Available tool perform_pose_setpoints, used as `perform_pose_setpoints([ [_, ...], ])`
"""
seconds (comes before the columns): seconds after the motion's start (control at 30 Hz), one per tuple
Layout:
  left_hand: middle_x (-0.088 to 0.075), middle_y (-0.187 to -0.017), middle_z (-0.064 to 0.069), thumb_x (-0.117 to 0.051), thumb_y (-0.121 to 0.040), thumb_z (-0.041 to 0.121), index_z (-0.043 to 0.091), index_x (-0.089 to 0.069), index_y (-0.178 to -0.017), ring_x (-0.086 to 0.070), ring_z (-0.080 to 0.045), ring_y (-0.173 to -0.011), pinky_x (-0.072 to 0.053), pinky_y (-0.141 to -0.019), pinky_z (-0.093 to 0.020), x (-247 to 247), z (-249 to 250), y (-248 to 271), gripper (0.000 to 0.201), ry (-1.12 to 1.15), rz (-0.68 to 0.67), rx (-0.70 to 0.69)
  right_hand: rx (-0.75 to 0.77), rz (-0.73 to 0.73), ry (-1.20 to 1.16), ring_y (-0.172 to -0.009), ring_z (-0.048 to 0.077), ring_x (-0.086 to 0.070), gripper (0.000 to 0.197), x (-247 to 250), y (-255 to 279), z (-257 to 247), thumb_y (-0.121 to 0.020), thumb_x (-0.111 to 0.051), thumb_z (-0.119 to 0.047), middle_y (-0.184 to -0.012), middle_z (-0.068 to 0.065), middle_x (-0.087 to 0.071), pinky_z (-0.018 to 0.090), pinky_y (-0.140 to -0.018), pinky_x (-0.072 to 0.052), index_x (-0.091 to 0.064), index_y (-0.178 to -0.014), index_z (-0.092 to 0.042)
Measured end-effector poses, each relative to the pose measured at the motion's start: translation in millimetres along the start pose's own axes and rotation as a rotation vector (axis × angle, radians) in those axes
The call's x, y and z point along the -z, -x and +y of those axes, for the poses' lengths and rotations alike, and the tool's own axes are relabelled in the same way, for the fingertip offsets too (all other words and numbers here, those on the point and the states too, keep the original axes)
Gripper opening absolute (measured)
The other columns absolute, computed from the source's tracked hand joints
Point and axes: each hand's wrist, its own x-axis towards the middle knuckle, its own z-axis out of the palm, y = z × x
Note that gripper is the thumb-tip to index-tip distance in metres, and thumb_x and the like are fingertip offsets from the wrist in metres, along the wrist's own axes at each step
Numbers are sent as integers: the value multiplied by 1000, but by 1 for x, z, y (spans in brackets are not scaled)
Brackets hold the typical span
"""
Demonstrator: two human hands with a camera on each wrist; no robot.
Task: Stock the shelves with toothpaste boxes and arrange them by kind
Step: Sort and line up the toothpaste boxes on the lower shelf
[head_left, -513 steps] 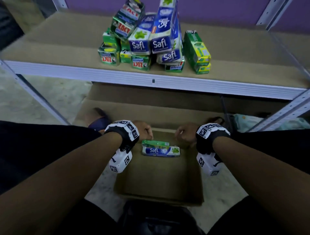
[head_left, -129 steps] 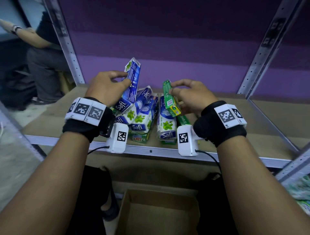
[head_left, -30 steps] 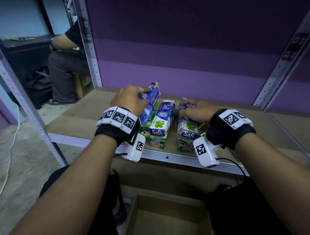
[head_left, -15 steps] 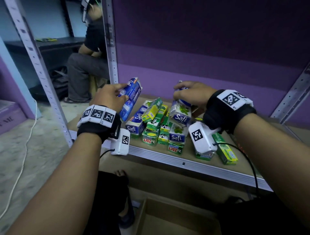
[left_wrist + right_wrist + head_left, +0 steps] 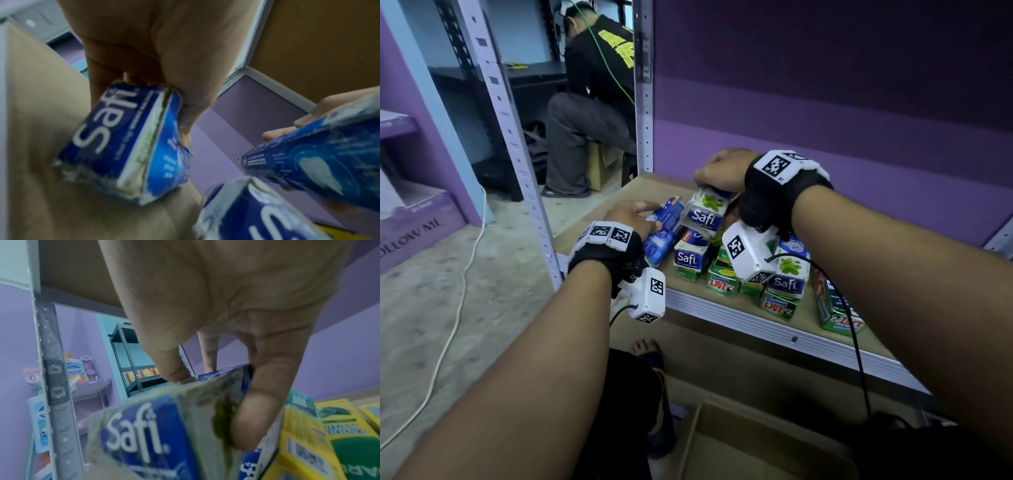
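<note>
On the brown shelf board [image 5: 619, 195] lies a heap of toothpaste boxes: blue-and-white Safi boxes [image 5: 686, 255] on top, green ZACT boxes [image 5: 722, 281] beneath. My left hand [image 5: 643, 219] grips a dark blue Safi box [image 5: 664, 231] at the heap's left side, tilted just above the board; the left wrist view shows the thumb and fingers round this blue box [image 5: 127, 142]. My right hand [image 5: 715, 181] holds a white-and-blue Safi box with a green leaf [image 5: 703, 212] above the heap. In the right wrist view the thumb and fingers pinch that leaf box [image 5: 154, 434].
Yellow-green boxes [image 5: 304, 434] lie to the right of the heap, and one green box [image 5: 835, 308] sits near the front lip. A brown carton [image 5: 739, 445] stands on the floor below. A grey upright post [image 5: 643, 85] bounds the shelf's left end; a seated person [image 5: 592, 102] is behind it.
Both hands have moved towards the shelf's left end with their Safi boxes. The left hand's blue box has come down close to the board.
</note>
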Motion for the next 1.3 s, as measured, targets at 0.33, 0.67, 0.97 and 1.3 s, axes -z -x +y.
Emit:
perform_pose_setpoints([
  [0.33,-71,-92,8,-64,-91,32,39,-67,-119,-68,-10,-83,-53,-76,-22,-23,3,-4,29,59,-21,-43,-31,-50,227,-87,27,-67,47,-25,-28,5,-68,-53,-53,-102,8,-71,39,-91,-56,-67,-91,-14],
  [0.67,-71,-114,0,-50,-99,30,27,-71,-115,-63,-16,-95,-44,-78,-21,-21,16,3,27,-181,-53,-156,5,-96,143,-92,26,-62,35,-12,-21,32,-89,-63,-36,-114,11,-65,41,-94,-53,-68,-113,-11],
  [0.97,-72,-90,3,-56,-94,33,20,-72,-97,-66,-22,-88,-50,-75,-25,-11,73,15,21,-231,96,-243,-70,40,-44,-59,12,-62,31,48,22,97,-82,-71,-22,-87,1,-67,17,-37,-44,-71,-113,-18],
  [1.3,-72,-88,10,-70,-84,36,26,-73,-90,-64,-9,-88,-47,-81,-22,-62,124,47,12,-347,-115,-483,-243,26,108,-94,25,-63,38,63,65,177,-87,-67,-27,-114,11,-66,33,-74,-54,-67,-122,-11],
])
